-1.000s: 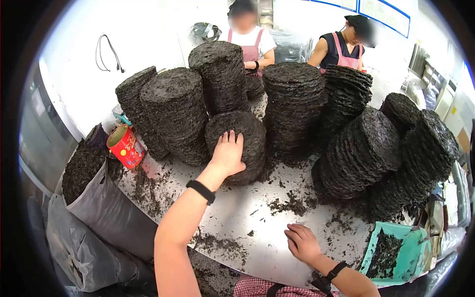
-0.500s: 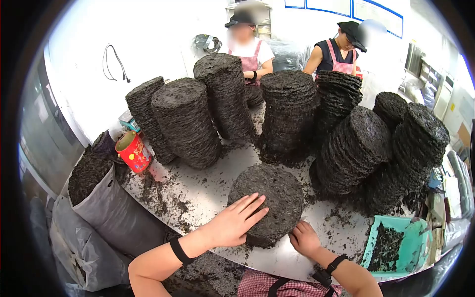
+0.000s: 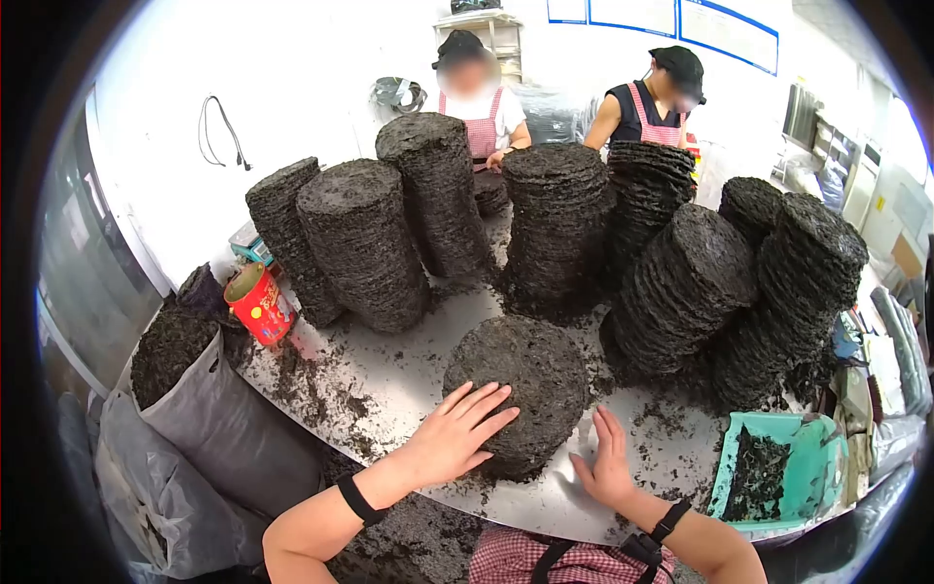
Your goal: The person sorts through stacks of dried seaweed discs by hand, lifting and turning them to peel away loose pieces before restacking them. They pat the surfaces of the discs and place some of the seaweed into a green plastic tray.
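Has just brought the round stack (image 3: 533, 365) out from beside the tall stacks (image 3: 362, 243) to the near part of the table (image 3: 418, 375), apart from the rest and within reach of left and right alike. Rests the left hand (image 3: 452, 436) spread on top at the near left, touching without grasping. Since half a second ago, has uncurled the right hand (image 3: 608, 469), just beside the round stack's right edge, apparently not touching, holding nothing.
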{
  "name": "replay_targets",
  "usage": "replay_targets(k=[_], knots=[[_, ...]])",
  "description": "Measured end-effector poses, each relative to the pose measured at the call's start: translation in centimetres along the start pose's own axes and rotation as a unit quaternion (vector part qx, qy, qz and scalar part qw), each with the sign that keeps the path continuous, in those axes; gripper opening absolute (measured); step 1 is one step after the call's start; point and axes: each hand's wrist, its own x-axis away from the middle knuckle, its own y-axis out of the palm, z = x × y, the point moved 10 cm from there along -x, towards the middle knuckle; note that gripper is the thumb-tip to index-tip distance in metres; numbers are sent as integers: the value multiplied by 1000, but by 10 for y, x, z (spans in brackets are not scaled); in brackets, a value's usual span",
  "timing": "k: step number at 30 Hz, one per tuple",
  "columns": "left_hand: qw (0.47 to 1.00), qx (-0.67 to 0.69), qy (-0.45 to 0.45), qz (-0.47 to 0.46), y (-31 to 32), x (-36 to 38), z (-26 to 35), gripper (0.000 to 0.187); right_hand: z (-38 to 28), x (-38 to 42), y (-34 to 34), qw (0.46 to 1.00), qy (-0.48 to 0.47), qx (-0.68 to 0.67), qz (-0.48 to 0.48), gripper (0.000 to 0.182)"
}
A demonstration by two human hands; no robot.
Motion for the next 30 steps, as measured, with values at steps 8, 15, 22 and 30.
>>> replay_targets(k=[8,15,22,30], knots=[[991,-74,-77,84,-20,-4,-36,77,-69,-94,24,986,-90,100,-95,78],[769,342,-457,288,43,53,-175,91,-67,-118,59,970,-108,184,-118,88],[786,321,-451,275,42,27,-173,85,-48,-98,64,980,-57,135,-132,92],[850,320,-203,365,-6,-10,-57,84,-55,-55,1,999,-34,9,41,95]])
